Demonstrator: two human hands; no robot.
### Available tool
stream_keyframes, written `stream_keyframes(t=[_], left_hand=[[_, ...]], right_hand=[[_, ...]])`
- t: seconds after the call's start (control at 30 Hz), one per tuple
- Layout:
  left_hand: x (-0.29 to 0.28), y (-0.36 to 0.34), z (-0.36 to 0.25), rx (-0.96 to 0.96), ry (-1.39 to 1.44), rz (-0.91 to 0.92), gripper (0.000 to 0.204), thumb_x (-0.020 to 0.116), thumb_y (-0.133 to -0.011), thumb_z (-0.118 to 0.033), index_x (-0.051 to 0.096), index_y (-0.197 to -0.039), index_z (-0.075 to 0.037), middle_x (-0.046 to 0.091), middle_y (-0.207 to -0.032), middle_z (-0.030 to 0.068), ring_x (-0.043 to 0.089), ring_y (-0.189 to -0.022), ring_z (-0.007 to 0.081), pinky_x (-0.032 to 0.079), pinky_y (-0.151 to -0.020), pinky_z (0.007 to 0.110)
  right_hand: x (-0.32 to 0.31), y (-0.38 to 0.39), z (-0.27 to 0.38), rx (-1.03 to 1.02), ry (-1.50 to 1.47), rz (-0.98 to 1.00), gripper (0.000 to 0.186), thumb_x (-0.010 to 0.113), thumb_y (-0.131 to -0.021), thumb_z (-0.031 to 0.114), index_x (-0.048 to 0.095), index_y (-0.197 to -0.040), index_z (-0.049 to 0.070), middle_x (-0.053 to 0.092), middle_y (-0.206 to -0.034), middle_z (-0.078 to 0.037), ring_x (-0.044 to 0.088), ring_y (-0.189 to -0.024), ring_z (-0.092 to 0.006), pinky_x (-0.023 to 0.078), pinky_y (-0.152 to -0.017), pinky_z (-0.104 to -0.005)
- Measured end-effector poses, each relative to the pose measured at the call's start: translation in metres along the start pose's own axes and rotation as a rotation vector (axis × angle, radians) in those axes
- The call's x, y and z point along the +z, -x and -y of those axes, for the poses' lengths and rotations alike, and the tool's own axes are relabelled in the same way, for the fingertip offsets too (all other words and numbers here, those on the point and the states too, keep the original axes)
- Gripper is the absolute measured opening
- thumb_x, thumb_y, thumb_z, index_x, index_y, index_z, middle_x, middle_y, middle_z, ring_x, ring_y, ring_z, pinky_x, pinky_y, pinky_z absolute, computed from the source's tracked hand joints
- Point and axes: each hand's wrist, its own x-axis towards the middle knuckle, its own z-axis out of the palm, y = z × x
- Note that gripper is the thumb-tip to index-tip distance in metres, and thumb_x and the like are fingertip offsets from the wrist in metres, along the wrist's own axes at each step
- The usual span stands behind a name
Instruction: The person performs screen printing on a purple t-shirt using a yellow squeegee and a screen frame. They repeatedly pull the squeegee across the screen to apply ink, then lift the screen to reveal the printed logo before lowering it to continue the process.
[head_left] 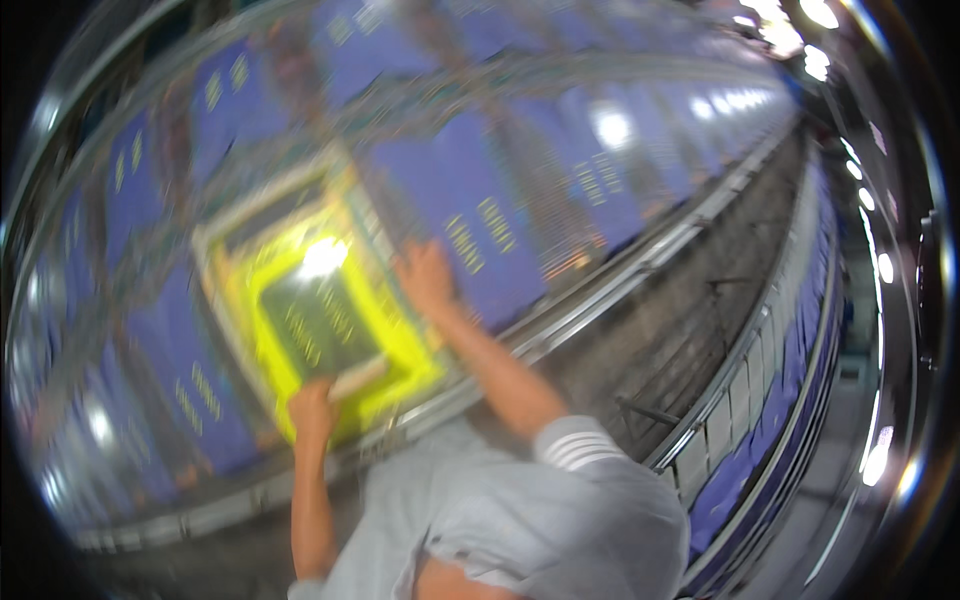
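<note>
A screen-printing frame [222, 290] with bright yellow around a dark rectangular middle lies tilted over the blue fabric panels. Near its lower edge my left hand [313, 408] is closed around the end of a squeegee [360, 375], a pale bar lying across the yellow area. My right hand [427, 280] is at the frame's right rail, its fingers curled onto the edge and somewhat blurred. Beside that hand lies a blue fabric panel [440, 185] with yellow printed marks.
Several more blue panels [590, 150] run in rows along the long table. A metal rail [620, 290] edges it on my side. Past a grey aisle strip [690, 320], another table with blue cloth [735, 500] stands at the right. Bright lamps [815, 60] line the upper right.
</note>
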Motion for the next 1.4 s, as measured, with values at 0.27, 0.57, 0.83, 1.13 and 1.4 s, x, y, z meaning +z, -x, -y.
stream_keyframes(t=[0.27,0.57,0.83,1.13,1.4], left_hand=[[-0.025,-0.002,-0.011,0.013,-0.006,-0.057,0.034,0.062,-0.071,-0.002,0.078,-0.098,-0.014,0.072,-0.086,0.0167,0.070,-0.079,0.0364,0.055,-0.074,0.044],[-0.095,0.073,0.150,-0.063,-0.015,-0.054,0.036,0.062,-0.069,-0.003,0.079,-0.099,-0.013,0.072,-0.085,0.0171,0.070,-0.079,0.0363,0.055,-0.074,0.045],[-0.117,0.125,0.268,-0.022,-0.074,-0.037,0.038,0.064,-0.069,-0.005,0.078,-0.102,-0.016,0.073,-0.089,0.0153,0.069,-0.082,0.0360,0.055,-0.075,0.045],[-0.126,0.130,0.278,-0.052,-0.089,-0.005,0.033,0.063,-0.075,-0.006,0.078,-0.102,-0.018,0.072,-0.086,0.0164,0.070,-0.079,0.0351,0.056,-0.071,0.045],[-0.088,0.155,0.274,0.072,-0.004,-0.279,0.041,0.060,-0.072,0.000,0.074,-0.108,-0.015,0.073,-0.100,0.0120,0.069,-0.090,0.0344,0.055,-0.079,0.042]], right_hand=[[0.004,-0.010,0.002,0.070,-0.357,-0.077,0.038,0.057,-0.095,0.032,0.066,-0.080,-0.002,0.064,-0.071,-0.023,0.063,-0.067,-0.0410,0.049,-0.066,-0.0533],[0.125,0.074,0.146,0.080,-0.548,-0.075,0.034,0.056,-0.091,0.033,0.070,-0.090,0.002,0.067,-0.083,-0.025,0.064,-0.079,-0.0456,0.050,-0.072,-0.0515],[0.202,0.128,0.216,0.155,-0.578,0.015,0.036,0.055,-0.087,0.033,0.070,-0.094,0.002,0.068,-0.086,-0.025,0.068,-0.082,-0.0394,0.052,-0.074,-0.0464],[0.208,0.130,0.237,0.053,-0.495,-0.087,0.037,0.055,-0.087,0.030,0.067,-0.080,-0.004,0.065,-0.082,-0.029,0.065,-0.079,-0.0467,0.049,-0.071,-0.0523],[0.210,0.125,0.240,-0.010,-0.184,-0.177,0.038,0.052,-0.090,0.032,0.072,-0.086,-0.001,0.069,-0.088,-0.028,0.066,-0.083,-0.0460,0.051,-0.077,-0.0526]])
